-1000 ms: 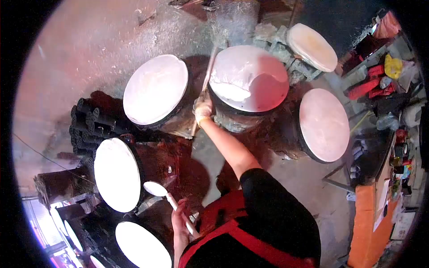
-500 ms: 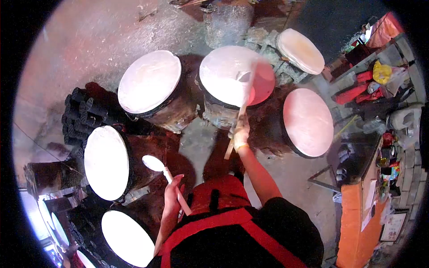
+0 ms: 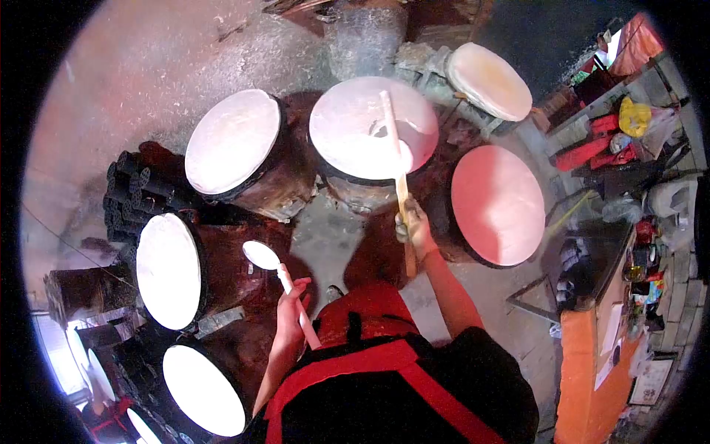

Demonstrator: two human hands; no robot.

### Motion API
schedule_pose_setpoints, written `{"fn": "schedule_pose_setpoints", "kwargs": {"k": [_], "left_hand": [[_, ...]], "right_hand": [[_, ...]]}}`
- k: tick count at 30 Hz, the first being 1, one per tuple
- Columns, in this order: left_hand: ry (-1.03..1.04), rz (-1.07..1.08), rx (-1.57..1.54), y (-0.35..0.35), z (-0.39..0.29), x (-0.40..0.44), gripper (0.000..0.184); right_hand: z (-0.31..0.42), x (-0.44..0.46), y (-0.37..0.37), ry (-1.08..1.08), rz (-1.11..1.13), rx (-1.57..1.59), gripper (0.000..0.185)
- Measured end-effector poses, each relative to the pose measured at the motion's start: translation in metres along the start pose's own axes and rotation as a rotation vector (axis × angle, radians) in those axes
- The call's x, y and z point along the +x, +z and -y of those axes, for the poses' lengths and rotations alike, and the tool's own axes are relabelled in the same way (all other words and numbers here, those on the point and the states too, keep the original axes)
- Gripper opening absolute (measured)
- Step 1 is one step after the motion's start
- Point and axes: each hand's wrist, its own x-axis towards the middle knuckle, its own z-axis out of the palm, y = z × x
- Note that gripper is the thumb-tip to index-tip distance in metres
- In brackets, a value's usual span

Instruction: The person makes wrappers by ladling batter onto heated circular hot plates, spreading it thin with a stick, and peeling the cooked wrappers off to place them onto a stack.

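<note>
My left hand (image 3: 290, 314) is closed round the pale handle of a ladle (image 3: 260, 255), whose white round bowl points up and left. Farther right, my right hand (image 3: 416, 226) grips a long wooden stick (image 3: 392, 133). The stick's upper part lies over the white round top of the middle drum-like stove (image 3: 347, 126), near a darker curved mark on that surface. Whether the stick touches the surface I cannot tell. To the right of my right hand is another pale round top (image 3: 497, 203), partly in red shade.
More pale round tops stand at the upper left (image 3: 233, 140), left (image 3: 168, 270) and lower left (image 3: 203, 390). Black perforated cylinders (image 3: 137, 185) are stacked beside them. A pale disc (image 3: 489, 81) rests at the upper right. An orange-sided table (image 3: 577, 370) stands at the right.
The right hand and stick have moved from left of the middle round top to its front right side. The left hand still holds the ladle. The view has shifted slightly.
</note>
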Motion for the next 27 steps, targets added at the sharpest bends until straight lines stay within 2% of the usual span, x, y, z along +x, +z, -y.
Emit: {"fn": "schedule_pose_setpoints", "kwargs": {"k": [1,2,5,6,7,10,12,13,15,17,18,19,20,22,24,25,27], "left_hand": [[-0.006,0.007,0.003,0.005,0.004,0.003,0.03],[-0.014,0.01,-0.005,0.012,0.006,0.005,0.03],[-0.025,0.0,-0.035,0.041,0.005,0.008,0.029],[-0.027,-0.013,-0.044,0.053,0.001,0.003,0.029],[-0.026,-0.025,-0.057,0.063,-0.001,0.001,0.029],[0.006,-0.003,-0.074,0.077,0.005,0.007,0.029],[0.022,-0.025,-0.075,0.089,0.009,0.003,0.029],[-0.004,-0.046,-0.093,0.095,0.01,0.0,0.028],[-0.05,-0.084,-0.13,0.105,0.011,-0.001,0.027],[-0.013,-0.045,-0.232,0.114,0.015,0.001,0.025],[0.002,-0.026,-0.283,0.117,0.016,0.0,0.024],[-0.017,-0.009,-0.28,0.118,0.016,0.0,0.024],[-0.034,0.009,-0.276,0.118,0.013,0.001,0.023],[-0.038,0.018,-0.253,0.122,0.003,0.002,0.02],[-0.033,-0.022,-0.209,0.124,-0.008,0.001,0.017],[-0.036,-0.041,-0.187,0.121,-0.012,0.001,0.015],[-0.007,-0.028,-0.218,0.104,-0.007,0.011,0.013]], "right_hand": [[0.014,-0.006,0.016,-0.017,-0.052,0.008,0.019],[0.014,-0.001,0.026,-0.149,-0.051,-0.099,0.019],[-0.004,0.01,0.035,0.014,-0.224,-0.17,0.018],[0.001,0.01,0.008,0.099,0.124,-0.227,0.022],[0.0,-0.001,-0.003,0.009,0.02,-0.526,0.026],[0.02,0.013,-0.086,-0.179,0.02,-0.437,0.027],[0.057,0.015,-0.091,-0.208,0.075,-0.397,0.029],[0.083,0.013,-0.084,0.041,0.213,-0.06,0.03],[0.108,0.043,-0.073,0.092,0.085,0.02,0.029],[0.116,0.074,-0.062,-0.084,-0.032,-0.079,0.029],[0.106,0.084,-0.036,-0.333,-0.303,-0.401,0.027],[0.095,0.101,-0.034,-0.376,-0.341,-0.462,0.029],[0.083,0.109,-0.024,-0.43,-0.425,-0.792,0.03],[0.075,0.111,-0.012,-0.676,-0.342,-1.231,0.032],[0.084,0.063,0.014,-0.502,-0.199,-1.133,0.034],[0.073,0.06,-0.004,-0.583,-0.12,-0.867,0.035],[0.07,0.031,0.006,-0.94,-0.334,-0.887,0.035]]}}
